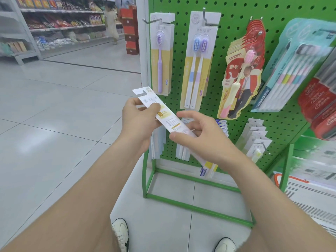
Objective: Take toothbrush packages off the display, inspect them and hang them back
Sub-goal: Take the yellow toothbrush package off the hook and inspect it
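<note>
Both hands pinch one toothbrush package (168, 118) at frame centre, back side up, its print too small to read: left hand (141, 118) near the hanger tab, right hand (198, 135) lower down. Behind, the green pegboard (272, 128) carries a "canban" pack (240, 70) and red "Colgate" packs (318, 104) at far right. Bare tiled floor (54, 124) opens leftward.

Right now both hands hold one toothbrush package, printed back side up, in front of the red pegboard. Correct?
Not quite: the pegboard is green, not red. The rest stands. The head view shows the left hand and the right hand holding one toothbrush package, printed back side up, in front of it.
</note>
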